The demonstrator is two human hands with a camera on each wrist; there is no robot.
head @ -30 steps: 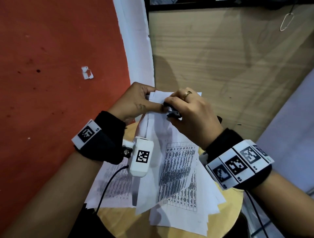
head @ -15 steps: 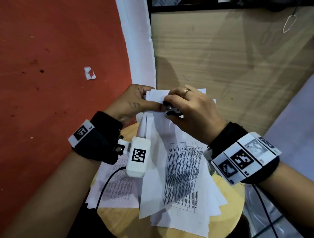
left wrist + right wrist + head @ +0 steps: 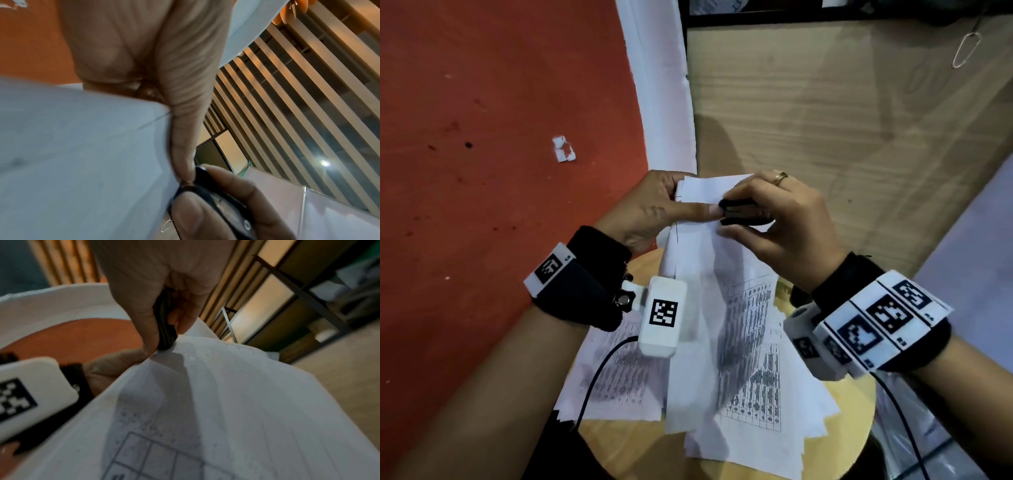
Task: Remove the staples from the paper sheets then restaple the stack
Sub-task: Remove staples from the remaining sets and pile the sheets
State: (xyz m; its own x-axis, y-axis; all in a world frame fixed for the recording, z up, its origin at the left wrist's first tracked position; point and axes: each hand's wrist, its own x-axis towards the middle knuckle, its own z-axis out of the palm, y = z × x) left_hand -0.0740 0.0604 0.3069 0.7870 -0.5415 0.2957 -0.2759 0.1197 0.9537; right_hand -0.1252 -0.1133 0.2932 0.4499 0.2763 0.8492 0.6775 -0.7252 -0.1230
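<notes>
A stack of white printed paper sheets (image 3: 726, 308) is lifted at its top edge above a round wooden stool. My left hand (image 3: 654, 209) pinches the stack's upper left corner, thumb lying across the front of the paper (image 3: 82, 146). My right hand (image 3: 774, 219) grips a small black staple remover (image 3: 739, 212), its tip against the top of the sheets right beside my left thumb. In the right wrist view the black staple remover (image 3: 164, 327) sits between thumb and fingers, touching the paper (image 3: 226, 402). No staple can be made out.
More printed sheets (image 3: 616, 383) lie spread on the round wooden stool (image 3: 835, 445). Behind stand a red wall (image 3: 482, 137) and a wooden panel (image 3: 842, 137) with a metal clip (image 3: 965, 51) hanging on it. A torn white scrap (image 3: 563, 149) sticks to the wall.
Both hands and the lifted top of the stack have risen slightly. The staple remover has stayed at the top edge next to my left thumb.
</notes>
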